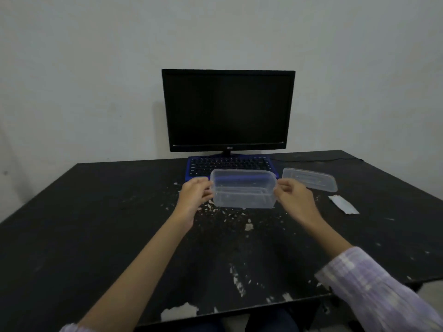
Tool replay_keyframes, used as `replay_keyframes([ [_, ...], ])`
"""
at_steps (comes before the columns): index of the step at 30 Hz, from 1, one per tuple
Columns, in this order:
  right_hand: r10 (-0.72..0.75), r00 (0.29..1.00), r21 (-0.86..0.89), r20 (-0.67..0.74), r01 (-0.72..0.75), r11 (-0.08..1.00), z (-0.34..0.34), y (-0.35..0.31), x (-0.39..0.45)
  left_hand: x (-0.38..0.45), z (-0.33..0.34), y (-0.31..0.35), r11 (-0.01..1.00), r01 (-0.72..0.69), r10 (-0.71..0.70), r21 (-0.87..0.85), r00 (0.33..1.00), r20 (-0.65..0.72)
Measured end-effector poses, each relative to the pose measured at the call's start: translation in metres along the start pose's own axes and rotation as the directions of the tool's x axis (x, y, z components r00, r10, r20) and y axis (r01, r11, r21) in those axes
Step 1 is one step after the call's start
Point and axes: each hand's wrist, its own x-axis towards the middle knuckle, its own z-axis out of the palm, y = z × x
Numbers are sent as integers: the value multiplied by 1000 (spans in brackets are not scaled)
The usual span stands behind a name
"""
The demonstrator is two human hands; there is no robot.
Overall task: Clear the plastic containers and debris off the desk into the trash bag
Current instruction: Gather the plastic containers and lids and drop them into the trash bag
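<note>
Two hands are lifting a clear plastic container (243,190) off a crumb-strewn desk (96,212).
Left hand (195,195) and right hand (291,195) are pinching its short ends, fingers curled narrow, likely keeping it level for binning.

Monitor (228,109): desk (96,224), 12 o'clock.
Keyboard (230,164): before monitor.
Container (243,189): before keyboard.
Lid (309,179): 2 o'clock of container.
Debris (230,214): 6 o'clock of container.

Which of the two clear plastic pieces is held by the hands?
The deep container, in front of the keyboard, held at both ends; the flat lid lies untouched to its right.
</note>
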Motion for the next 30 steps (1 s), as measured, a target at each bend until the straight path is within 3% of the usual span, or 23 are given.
replay_keyframes([
  [8,20,991,19,129,-23,1000,38,7,-37,-44,-43,-25,997,56,-53,54,998,-46],
  [24,-78,971,94,224,58,994,96,-20,-63,-59,-109,-34,990,82,-54,117,973,-223],
  [27,-83,967,85,239,64,994,97,-19,-64,-59,-109,-34,983,78,-33,169,967,-251],
  [30,-62,965,58,254,49,997,92,-20,-62,-55,-106,-29,954,23,83,298,938,-337],
])
